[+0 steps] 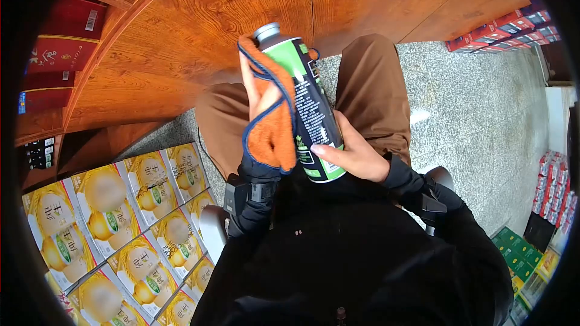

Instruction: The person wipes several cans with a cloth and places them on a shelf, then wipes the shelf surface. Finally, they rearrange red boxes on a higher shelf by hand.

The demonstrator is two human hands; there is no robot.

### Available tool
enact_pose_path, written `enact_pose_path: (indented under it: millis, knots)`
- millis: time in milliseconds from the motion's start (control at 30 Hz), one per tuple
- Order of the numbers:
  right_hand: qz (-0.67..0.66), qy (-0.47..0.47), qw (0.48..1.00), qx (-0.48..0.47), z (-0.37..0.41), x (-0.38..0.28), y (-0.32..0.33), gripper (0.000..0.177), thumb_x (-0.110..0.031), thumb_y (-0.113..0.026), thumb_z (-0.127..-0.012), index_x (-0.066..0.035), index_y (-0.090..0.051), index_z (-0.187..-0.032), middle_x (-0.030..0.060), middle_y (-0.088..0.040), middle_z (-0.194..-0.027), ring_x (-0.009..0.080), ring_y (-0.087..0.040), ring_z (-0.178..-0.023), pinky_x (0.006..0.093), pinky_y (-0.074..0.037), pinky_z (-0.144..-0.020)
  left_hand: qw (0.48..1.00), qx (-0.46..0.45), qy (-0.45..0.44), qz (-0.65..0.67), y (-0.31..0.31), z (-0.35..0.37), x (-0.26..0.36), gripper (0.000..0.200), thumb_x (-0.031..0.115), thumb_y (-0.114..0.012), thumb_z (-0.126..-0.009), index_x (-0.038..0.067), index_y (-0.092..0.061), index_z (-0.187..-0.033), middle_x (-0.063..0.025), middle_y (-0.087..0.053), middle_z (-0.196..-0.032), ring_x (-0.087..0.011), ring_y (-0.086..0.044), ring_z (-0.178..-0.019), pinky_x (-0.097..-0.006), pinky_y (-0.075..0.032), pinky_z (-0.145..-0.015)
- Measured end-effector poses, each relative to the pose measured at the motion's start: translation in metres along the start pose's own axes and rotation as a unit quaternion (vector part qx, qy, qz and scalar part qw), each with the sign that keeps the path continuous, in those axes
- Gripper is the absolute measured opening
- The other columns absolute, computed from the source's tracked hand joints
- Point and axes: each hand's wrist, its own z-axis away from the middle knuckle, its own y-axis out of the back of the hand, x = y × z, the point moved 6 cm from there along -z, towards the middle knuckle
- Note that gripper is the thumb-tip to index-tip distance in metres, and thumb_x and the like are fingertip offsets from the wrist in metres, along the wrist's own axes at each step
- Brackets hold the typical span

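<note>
Grip: my right hand (359, 156) is wrapped around the lower part of a black-and-green printed can (315, 111), thumb laid across the label near the base. My left hand (261, 99) is clasped on an orange terry cloth (270, 140) with dark blue edging, pressing it against the can's side; how far those fingers reach behind is hidden.

Position: can is held above my lap, tilted, its grey cap (266, 31) leaning away from me and to the left.

Risk 1, slip. The cloth lies between my left palm and the printed wall, so the hold there probably depends on friction through loose fabric. If it slides, the right hand alone carries the base, and the can could swing.

Risk 2, leak. Cap appears seated; tightness not verifiable. If loose, further tilt could wet the cloth or my brown trousers (373, 93).

Risk 3, knock. The wooden counter (254, 0) stands just beyond the cap; a careless forward push could strike it.

Risk 4, drop. Speckled floor (465, 108) shows between my knees; a fall through that gap could dent the can. Yellow cartons (145, 193) at my left could catch a sideways roll.
</note>
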Motion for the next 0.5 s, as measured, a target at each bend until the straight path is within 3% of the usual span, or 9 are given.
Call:
enact_pose_path:
  millis: [167,200,267,333,367,467,500]
  knots:
    - [0.036,0.053,0.992,0.112,0.0,-0.015,0.024,0.068,-0.037,-0.056,-0.104,0.007,-0.03,-0.147,0.0145,-0.052,-0.134,0.0169,-0.048,-0.124,0.0312,-0.04,-0.106,0.998,-0.03,0.009,-0.057,-0.043,-0.016,-0.019,0.069,0.005,-0.061,-0.096,0.003,-0.024,-0.155,-0.014,-0.051,-0.14,-0.026,-0.059,-0.119,-0.0371,-0.051,-0.098]
    - [0.063,0.068,0.986,0.135,-0.001,-0.021,0.032,0.066,-0.038,-0.052,-0.105,0.007,-0.031,-0.147,0.0147,-0.052,-0.136,0.017,-0.047,-0.126,0.0313,-0.039,-0.107,0.989,-0.048,-0.006,-0.14,-0.029,-0.013,-0.041,0.086,0.001,-0.07,-0.086,0.003,-0.021,-0.157,-0.0185,-0.044,-0.146,-0.0302,-0.053,-0.128,-0.041,-0.045,-0.106]
    - [0.084,0.092,0.975,0.184,-0.004,-0.03,0.049,0.065,-0.045,-0.043,-0.107,0.006,-0.035,-0.147,0.014,-0.052,-0.138,0.018,-0.047,-0.128,0.0319,-0.037,-0.109,0.923,-0.082,-0.088,-0.367,-0.01,-0.007,-0.067,0.088,0.009,-0.074,-0.085,0.002,-0.023,-0.156,-0.0251,-0.032,-0.153,-0.0351,-0.044,-0.137,-0.0434,-0.038,-0.113]
    - [0.003,0.06,0.983,0.173,-0.002,-0.039,0.059,0.068,-0.049,-0.041,-0.107,0.006,-0.037,-0.146,0.0147,-0.052,-0.137,0.0187,-0.048,-0.128,0.0315,-0.037,-0.109,0.827,-0.166,-0.193,-0.501,-0.041,0.013,-0.06,0.091,0.004,-0.071,-0.086,0.003,-0.015,-0.159,-0.0192,-0.024,-0.159,-0.0298,-0.032,-0.145,-0.0433,-0.032,-0.117]
    - [0.018,0.059,0.979,0.192,0.001,-0.04,0.066,0.068,-0.051,-0.041,-0.106,0.005,-0.039,-0.146,0.0153,-0.053,-0.136,0.0195,-0.049,-0.127,0.0308,-0.037,-0.108,0.865,-0.177,-0.159,-0.442,-0.043,0.013,-0.067,0.093,0.007,-0.072,-0.085,0.003,-0.016,-0.159,-0.0206,-0.013,-0.162,-0.0322,-0.023,-0.149,-0.0442,-0.027,-0.119]
    - [0.064,0.101,0.972,0.2,0.002,-0.047,0.069,0.066,-0.049,-0.041,-0.107,0.005,-0.04,-0.145,0.0161,-0.053,-0.136,0.0199,-0.049,-0.128,0.0306,-0.037,-0.108,0.866,-0.167,-0.157,-0.444,-0.048,0.008,-0.067,0.093,0.005,-0.072,-0.085,0.003,-0.016,-0.158,-0.0203,-0.016,-0.161,-0.031,-0.028,-0.148,-0.0441,-0.029,-0.118]
    - [0.088,0.115,0.964,0.221,0.003,-0.05,0.07,0.061,-0.043,-0.045,-0.107,0.005,-0.04,-0.144,0.0184,-0.057,-0.132,0.0207,-0.052,-0.126,0.0315,-0.039,-0.107,0.892,-0.146,-0.121,-0.41,-0.047,0.003,-0.068,0.092,0.008,-0.077,-0.082,0.002,-0.024,-0.156,-0.0259,-0.018,-0.157,-0.0381,-0.031,-0.145,-0.0455,-0.032,-0.117]
